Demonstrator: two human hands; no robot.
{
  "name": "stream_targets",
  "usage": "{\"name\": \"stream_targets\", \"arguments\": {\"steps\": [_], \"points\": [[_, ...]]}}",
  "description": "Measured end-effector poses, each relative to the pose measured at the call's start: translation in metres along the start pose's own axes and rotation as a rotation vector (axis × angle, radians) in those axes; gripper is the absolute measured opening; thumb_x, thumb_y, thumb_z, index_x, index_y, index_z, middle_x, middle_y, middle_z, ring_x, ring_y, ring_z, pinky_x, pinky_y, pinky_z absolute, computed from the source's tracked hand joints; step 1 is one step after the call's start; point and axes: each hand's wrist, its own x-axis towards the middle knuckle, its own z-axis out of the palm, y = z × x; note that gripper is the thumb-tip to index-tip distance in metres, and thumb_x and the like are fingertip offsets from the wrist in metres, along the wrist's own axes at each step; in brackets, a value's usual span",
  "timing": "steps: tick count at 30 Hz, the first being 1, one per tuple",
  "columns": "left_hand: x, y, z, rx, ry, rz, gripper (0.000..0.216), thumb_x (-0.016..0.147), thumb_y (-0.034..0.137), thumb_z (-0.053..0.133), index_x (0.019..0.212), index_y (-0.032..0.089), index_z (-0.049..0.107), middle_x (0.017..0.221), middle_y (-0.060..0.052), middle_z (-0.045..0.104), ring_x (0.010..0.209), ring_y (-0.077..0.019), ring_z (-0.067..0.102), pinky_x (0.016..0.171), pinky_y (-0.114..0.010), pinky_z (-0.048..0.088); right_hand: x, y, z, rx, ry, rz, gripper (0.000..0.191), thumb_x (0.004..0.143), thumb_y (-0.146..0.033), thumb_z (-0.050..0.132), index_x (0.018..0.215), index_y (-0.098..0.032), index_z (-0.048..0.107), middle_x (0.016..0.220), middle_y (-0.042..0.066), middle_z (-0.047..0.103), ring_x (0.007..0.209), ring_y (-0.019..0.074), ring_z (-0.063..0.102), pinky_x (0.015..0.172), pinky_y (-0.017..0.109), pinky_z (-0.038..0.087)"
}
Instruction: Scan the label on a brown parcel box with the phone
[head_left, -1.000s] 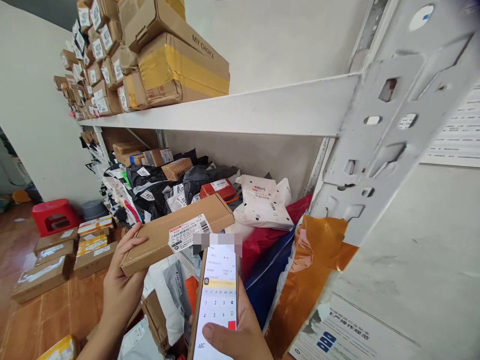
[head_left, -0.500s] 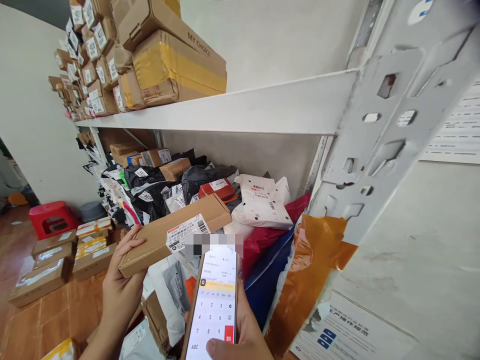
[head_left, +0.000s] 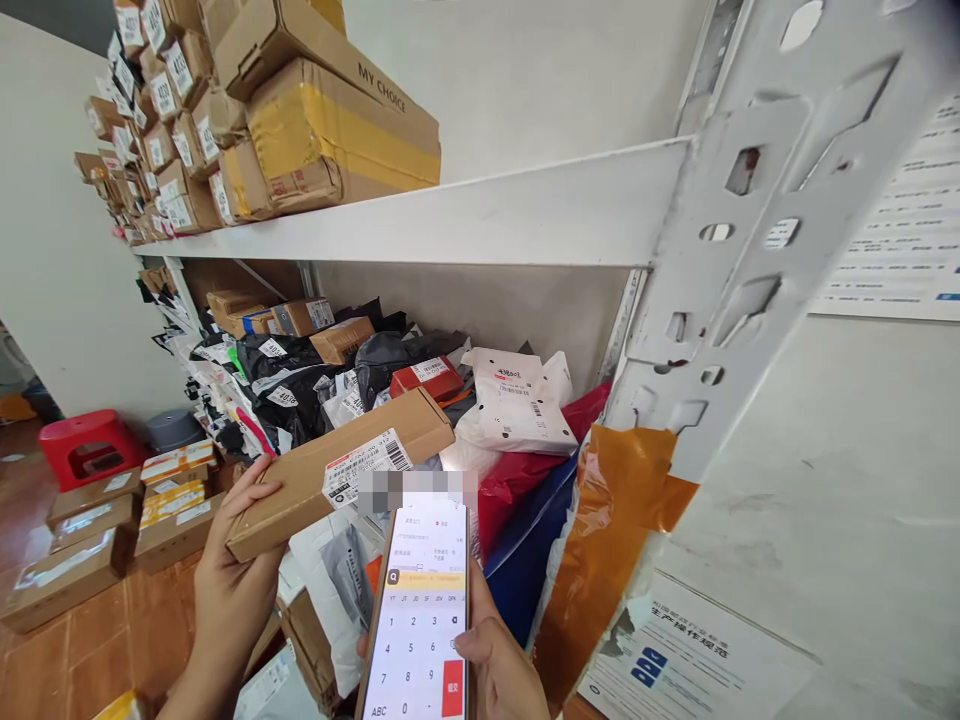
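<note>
Left hand (head_left: 236, 580) grips the near end of a long cardboard box (head_left: 341, 468), fingers curled over its edge, label up, tilted above the shelf's parcels. Right hand (head_left: 499, 665) holds a phone (head_left: 420, 610) just below the box, thumb touching the keypad screen.

In my left hand (head_left: 236, 590) I hold a long, flat brown cardboard box (head_left: 341, 470) by its near end, tilted so the far end rises toward the shelf of parcels; a white label with a barcode sits on its top face, near the middle. In my right hand (head_left: 499, 670) I hold a phone (head_left: 418, 615) upright just below the box, its lit screen showing a number keypad with a red key at the lower right, my thumb resting at the screen's right edge.
</note>
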Motion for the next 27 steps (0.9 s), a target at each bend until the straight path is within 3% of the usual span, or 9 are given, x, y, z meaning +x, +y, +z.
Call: {"name": "stream_targets", "arguments": {"steps": [4,10,16,19,23,27], "points": [[0.0,-0.001,0.0,0.003,-0.001,0.007,0.025,0.079,0.032,0.066,0.102,0.024,0.061,0.139,-0.013,0.054,0.133,-0.0281,0.047,0.114,-0.053,0.032,0.001,0.003,-0.008,-0.029,0.088,0.005,0.111,0.048,-0.018,0.06,0.145,-0.017,0.007,0.113,0.011,0.073,0.113,0.0361,0.062,0.081,0.047,0.053],[0.002,-0.001,0.001,0.013,0.001,0.011,0.024,0.079,0.027,0.064,0.102,0.025,0.061,0.139,-0.012,0.055,0.132,-0.0276,0.047,0.114,-0.05,0.033,-0.003,-0.005,0.005,0.018,-0.047,0.016,0.116,0.046,-0.014,0.057,0.146,-0.021,-0.002,0.115,0.011,0.072,0.104,0.0364,0.066,0.084,0.05,0.051],[0.004,-0.004,0.001,0.046,-0.001,0.059,0.025,0.078,0.021,0.061,0.103,0.024,0.061,0.139,-0.01,0.056,0.131,-0.0266,0.049,0.112,-0.045,0.037,-0.011,-0.02,0.011,-0.192,-0.149,0.134,0.118,0.041,-0.008,0.056,0.143,-0.016,-0.004,0.106,0.014,0.074,0.098,0.0352,0.069,0.084,0.044,0.046],[0.004,-0.004,0.001,0.044,-0.003,0.063,0.025,0.079,0.022,0.062,0.103,0.023,0.061,0.138,-0.01,0.056,0.13,-0.0262,0.05,0.112,-0.044,0.037,-0.01,-0.018,0.007,-0.222,-0.113,0.106,0.11,0.046,-0.012,0.06,0.143,-0.017,0.006,0.104,0.013,0.075,0.092,0.0339,0.071,0.083,0.045,0.047],[0.003,-0.004,0.002,0.022,-0.011,0.051,0.026,0.078,0.021,0.062,0.104,0.023,0.06,0.139,-0.011,0.055,0.132,-0.026,0.048,0.114,-0.044,0.034,-0.004,-0.007,0.003,-0.092,-0.023,0.019,0.099,0.056,-0.018,0.07,0.141,-0.018,0.018,0.103,0.011,0.076,0.089,0.0309,0.072,0.086,0.046,0.048],[0.003,-0.002,0.005,0.003,-0.001,0.013,0.026,0.077,0.022,0.063,0.103,0.024,0.06,0.139,-0.011,0.054,0.132,-0.0264,0.047,0.115,-0.046,0.032,0.0,-0.001,0.002,-0.032,0.086,-0.023,0.112,0.059,-0.038,0.087,0.142,-0.017,0.016,0.109,0.013,0.074,0.097,0.0306,0.069,0.088,0.045,0.049]]}}
